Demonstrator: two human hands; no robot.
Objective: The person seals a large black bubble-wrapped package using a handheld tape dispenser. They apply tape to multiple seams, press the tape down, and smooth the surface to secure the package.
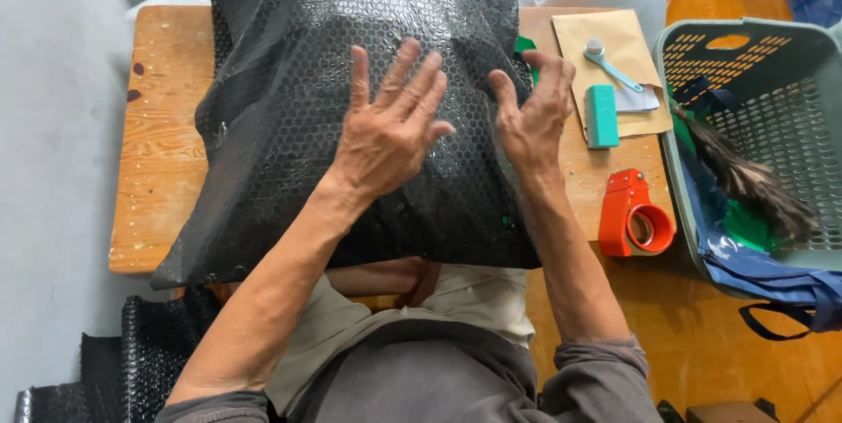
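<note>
**Two hands pressed on a black bubble-wrap bundle**

A large bundle of black bubble wrap covered most of a small wooden table, its glossy surface studded with rows of round air cells that caught the light near the top. It sagged over the table's near edge and creased along its left side. The left hand lay flat on the wrap, fingers spread, gripping nothing. The right hand rested at the bundle's right edge with fingers curled; whether it pinched the wrap could not be told from this angle. A sliver of green showed beneath that edge, possibly the wrapped item. Just right of the bundle lay a brown envelope and an orange tape dispenser, with a pale green plastic basket beyond.
</note>
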